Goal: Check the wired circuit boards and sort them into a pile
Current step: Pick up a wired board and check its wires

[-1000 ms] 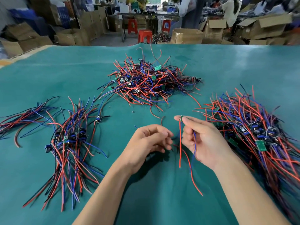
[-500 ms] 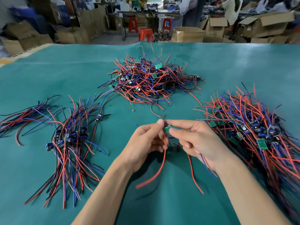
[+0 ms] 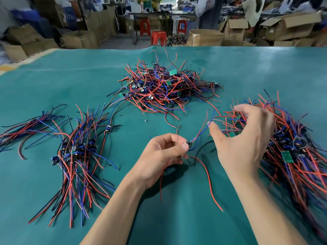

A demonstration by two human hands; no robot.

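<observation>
Your left hand pinches a small board; your right hand hangs spread beside the right pile.

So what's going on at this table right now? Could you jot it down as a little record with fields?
Surface: green table mat
Left hand: pinches a small wired board between thumb and fingers
Right hand: open, fingers spread, over the edge of the right pile, holding nothing
Board's wires: red and blue strands trail up toward the right hand and down onto the mat
Far pile: tangled boards and wires
Right pile: many boards, wires fanned out
Left pile: boards bunched together, wires running roughly the same way
Background: cardboard boxes, red stools
</observation>
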